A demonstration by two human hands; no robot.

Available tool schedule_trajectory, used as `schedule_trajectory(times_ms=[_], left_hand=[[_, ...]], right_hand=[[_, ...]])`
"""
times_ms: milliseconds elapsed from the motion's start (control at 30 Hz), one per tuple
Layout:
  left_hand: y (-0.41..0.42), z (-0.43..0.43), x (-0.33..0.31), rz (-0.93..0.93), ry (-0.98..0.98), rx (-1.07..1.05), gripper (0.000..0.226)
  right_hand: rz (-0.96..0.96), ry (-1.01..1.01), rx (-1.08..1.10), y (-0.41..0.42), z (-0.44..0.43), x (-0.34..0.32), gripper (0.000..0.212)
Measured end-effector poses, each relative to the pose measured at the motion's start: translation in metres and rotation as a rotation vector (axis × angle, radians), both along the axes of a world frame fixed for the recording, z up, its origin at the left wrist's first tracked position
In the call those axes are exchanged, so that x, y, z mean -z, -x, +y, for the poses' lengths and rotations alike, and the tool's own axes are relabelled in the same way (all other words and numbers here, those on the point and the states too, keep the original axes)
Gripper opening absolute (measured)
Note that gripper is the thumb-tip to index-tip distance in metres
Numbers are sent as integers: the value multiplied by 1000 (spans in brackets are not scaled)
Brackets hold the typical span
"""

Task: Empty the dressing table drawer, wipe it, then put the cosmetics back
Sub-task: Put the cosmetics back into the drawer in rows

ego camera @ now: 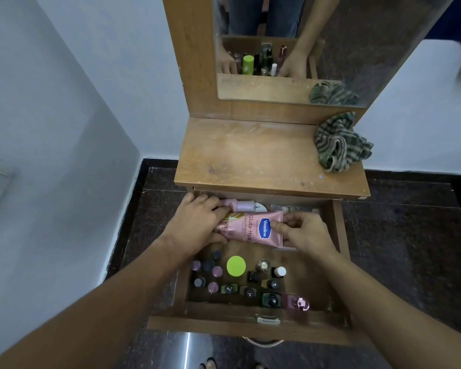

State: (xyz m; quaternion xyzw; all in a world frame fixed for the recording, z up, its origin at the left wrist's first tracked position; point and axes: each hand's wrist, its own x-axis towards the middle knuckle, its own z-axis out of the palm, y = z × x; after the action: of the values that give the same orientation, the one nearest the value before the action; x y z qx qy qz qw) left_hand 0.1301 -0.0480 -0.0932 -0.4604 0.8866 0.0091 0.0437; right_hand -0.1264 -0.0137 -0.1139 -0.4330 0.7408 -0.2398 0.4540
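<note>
Vaseline tube (253,230), soft and light, should squash easily; left hand (197,222) grips its cap end, right hand (304,233) pinches the stiffer crimped end.

At centre we see a matt, scuffed wooden tabletop (250,155), and at its right edge a coarse woven cloth (341,145). Lower down, the pink tube (250,229) looks like smooth, faintly shiny plastic. The drawer front (197,326) is wood with a shiny metal latch (268,320), and the floor (410,249) is glossy dark stone.

Dim, soft light; warped, blurred edges
</note>
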Motion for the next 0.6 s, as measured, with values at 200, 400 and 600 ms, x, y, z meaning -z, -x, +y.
schedule_trajectory(times_ms=[200,400,600], left_hand=[[-6,4,-7,41,-7,-35,71],[-2,20,-22,232,-7,-157,60],[8,49,-32,447,25,-308,50]], right_hand=[[-11,22,73,2,1,-3,19],[51,52,144,4,5,-21,24],[129,107,123,1,15,-39,22]])
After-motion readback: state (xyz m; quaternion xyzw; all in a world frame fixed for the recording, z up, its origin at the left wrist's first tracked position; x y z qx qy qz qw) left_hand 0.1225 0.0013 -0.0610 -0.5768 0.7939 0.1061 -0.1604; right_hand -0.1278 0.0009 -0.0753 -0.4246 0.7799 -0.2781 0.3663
